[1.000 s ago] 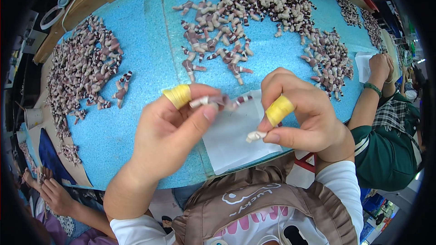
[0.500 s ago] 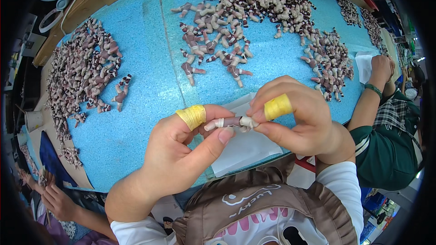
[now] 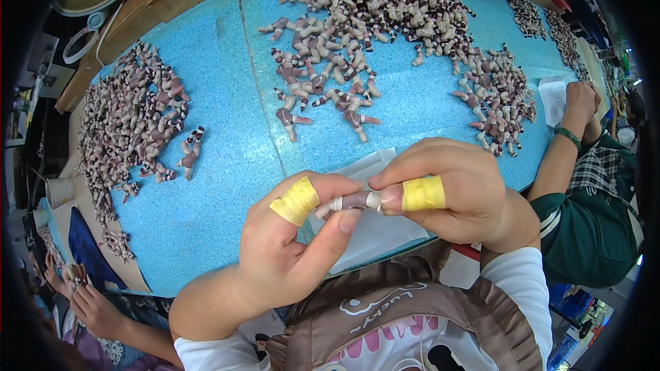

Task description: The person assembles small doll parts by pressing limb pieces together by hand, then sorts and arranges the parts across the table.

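A small figurine body, mauve in the middle with pale limbs, lies sideways between my two hands above the table. My left hand pinches its left end between thumb and forefinger. My right hand closes on its right end, and those fingertips cover most of that end. Yellow tape wraps my left forefinger, and a yellow tape band is on a right finger. Under my hands lies a white paper sheet. Several similar loose figurines rest beyond my hands.
Heaps of figurine pieces lie on the blue table: a left heap, a back heap and a right heap. A co-worker's hand is at the right edge; another person's hand shows at lower left.
My right hand has turned, and its fingers now cover more of the figurine's right end. Both hands sit slightly lower in view. The left hand still pinches the other end.
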The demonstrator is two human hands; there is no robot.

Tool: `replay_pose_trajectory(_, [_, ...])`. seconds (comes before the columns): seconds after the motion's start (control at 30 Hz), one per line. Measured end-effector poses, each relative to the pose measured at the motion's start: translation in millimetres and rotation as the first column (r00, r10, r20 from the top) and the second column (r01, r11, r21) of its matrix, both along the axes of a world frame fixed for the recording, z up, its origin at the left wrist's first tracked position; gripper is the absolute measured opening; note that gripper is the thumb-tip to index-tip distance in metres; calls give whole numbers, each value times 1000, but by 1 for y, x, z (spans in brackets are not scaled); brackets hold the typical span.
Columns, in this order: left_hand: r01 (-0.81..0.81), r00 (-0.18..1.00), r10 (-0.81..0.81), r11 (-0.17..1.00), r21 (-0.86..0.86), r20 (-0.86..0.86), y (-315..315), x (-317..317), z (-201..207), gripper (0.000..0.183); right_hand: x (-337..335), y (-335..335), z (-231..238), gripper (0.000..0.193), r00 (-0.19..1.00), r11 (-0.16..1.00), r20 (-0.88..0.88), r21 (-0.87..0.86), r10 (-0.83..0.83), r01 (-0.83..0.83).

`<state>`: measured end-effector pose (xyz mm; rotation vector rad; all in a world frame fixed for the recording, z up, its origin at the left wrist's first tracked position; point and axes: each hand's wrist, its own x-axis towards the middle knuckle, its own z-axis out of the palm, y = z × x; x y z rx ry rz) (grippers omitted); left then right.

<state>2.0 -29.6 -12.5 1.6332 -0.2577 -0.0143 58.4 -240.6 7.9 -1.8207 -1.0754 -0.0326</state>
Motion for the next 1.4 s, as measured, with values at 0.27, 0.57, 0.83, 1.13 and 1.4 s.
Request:
replay_pose_trajectory(0.27, [-7,920,-115,950,311,374,3,8,9,28,-1,0,-4,17,999,998,-40,56,-13,15])
replay_pose_trajectory(0.57, [-138,869,-81,907,397,488,4,7,6,28,0,7,-17,20,989,999,147,46,-31,25])
replay_pose_trajectory(0.83, [-583,794,221,541,606,567,55,35,13,28,37,-13,-16,19,814,796,338,-231,-473,559])
replay_pose_trajectory(1.13, [-318,916,-3,606,729,402,29,43,-19,23,60,-25,-31,11,679,562,610,-417,-409,714])
replay_pose_trajectory(1.4, [-278,938,11,622,732,347,32,46,-24,19,53,-18,-30,13,798,731,502,-396,-334,555])
